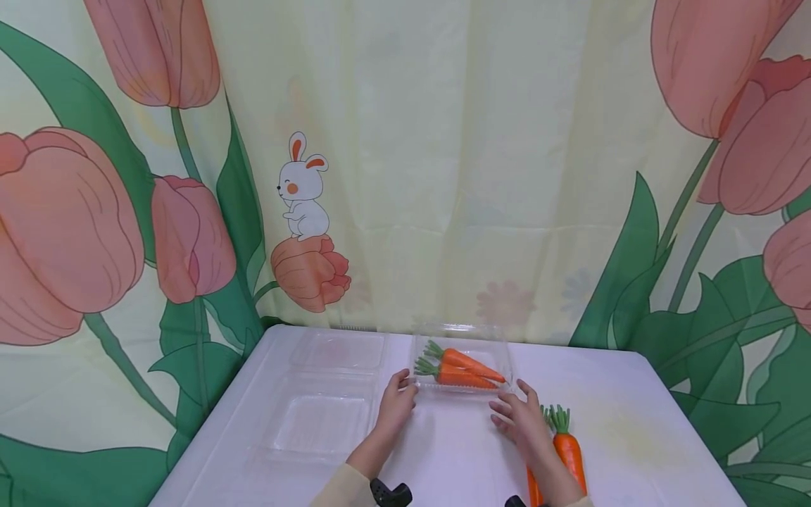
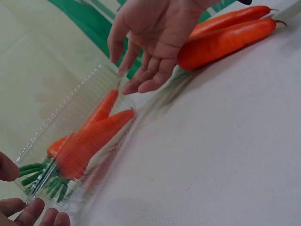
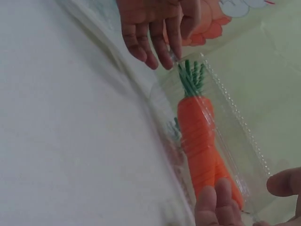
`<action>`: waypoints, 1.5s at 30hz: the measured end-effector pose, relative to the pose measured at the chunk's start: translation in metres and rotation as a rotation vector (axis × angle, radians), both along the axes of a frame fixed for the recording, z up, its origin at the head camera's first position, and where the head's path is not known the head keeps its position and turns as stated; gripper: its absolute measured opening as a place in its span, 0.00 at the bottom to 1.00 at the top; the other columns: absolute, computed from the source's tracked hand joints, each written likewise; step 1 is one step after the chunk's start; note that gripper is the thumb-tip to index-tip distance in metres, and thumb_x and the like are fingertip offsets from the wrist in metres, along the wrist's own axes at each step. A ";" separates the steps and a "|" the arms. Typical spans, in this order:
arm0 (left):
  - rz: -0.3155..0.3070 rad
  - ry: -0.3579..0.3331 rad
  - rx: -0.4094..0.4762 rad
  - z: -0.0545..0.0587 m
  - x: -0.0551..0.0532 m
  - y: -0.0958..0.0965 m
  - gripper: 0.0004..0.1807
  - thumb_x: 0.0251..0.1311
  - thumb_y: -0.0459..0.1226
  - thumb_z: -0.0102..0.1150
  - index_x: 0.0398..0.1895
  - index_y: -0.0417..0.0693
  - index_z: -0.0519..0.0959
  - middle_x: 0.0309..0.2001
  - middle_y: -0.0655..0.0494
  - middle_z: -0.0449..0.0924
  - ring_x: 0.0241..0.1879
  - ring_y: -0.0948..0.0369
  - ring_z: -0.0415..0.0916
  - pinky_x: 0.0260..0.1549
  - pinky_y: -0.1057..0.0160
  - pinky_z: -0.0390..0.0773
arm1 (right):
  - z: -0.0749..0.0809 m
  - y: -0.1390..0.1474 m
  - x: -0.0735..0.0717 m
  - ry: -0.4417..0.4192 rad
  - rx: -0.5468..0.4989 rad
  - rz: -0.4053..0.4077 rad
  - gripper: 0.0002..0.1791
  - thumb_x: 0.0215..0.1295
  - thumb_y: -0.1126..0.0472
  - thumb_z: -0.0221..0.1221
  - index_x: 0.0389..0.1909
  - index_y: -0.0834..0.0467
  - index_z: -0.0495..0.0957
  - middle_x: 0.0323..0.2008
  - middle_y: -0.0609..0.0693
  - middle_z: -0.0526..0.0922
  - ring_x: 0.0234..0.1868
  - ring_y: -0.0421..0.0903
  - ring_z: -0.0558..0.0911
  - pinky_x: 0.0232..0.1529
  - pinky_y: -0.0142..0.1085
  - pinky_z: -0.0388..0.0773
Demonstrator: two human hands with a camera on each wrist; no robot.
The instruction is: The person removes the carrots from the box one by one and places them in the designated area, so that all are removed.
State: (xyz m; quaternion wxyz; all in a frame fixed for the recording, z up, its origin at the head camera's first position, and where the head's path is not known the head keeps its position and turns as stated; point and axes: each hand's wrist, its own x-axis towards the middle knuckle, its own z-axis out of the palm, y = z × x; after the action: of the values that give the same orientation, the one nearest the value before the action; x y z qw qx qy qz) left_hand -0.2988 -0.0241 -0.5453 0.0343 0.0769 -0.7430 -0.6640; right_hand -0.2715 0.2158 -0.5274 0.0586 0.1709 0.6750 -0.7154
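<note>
A clear plastic box (image 1: 460, 386) stands at the back of the table with two orange carrots (image 1: 465, 365) with green tops inside. My left hand (image 1: 398, 403) touches the box's left front corner, thumb apart from the fingers. My right hand (image 1: 521, 415) is by the right front corner, with its fingers spread and loosely bent, holding nothing. Through the clear wall the carrots (image 2: 89, 141) show in the left wrist view. The right wrist view has the left hand's (image 3: 153, 30) fingers hanging at the carrot-top end. I cannot tell whether the lid is fully down.
Left of the hands lies another clear plastic box (image 1: 323, 415), its lid (image 1: 338, 351) folded back flat. Two more carrots (image 1: 569, 454) lie on the white table (image 1: 633, 436) beside the right forearm, which partly covers them. A tulip-printed curtain (image 1: 405, 176) hangs behind the table.
</note>
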 end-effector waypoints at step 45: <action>-0.107 0.085 -0.035 -0.014 0.055 -0.032 0.29 0.61 0.30 0.56 0.68 0.31 0.69 0.50 0.45 0.79 0.43 0.60 0.75 0.35 0.70 0.76 | -0.026 0.019 0.040 0.101 0.453 0.029 0.27 0.80 0.58 0.50 0.74 0.64 0.64 0.54 0.68 0.82 0.47 0.53 0.85 0.48 0.44 0.86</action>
State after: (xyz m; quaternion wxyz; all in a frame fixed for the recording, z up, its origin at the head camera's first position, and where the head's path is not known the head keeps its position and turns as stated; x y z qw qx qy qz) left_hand -0.2434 -0.0565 -0.5595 0.0315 0.0082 -0.7556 -0.6543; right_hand -0.2316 0.2351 -0.5534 -0.0049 0.1339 0.8226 -0.5525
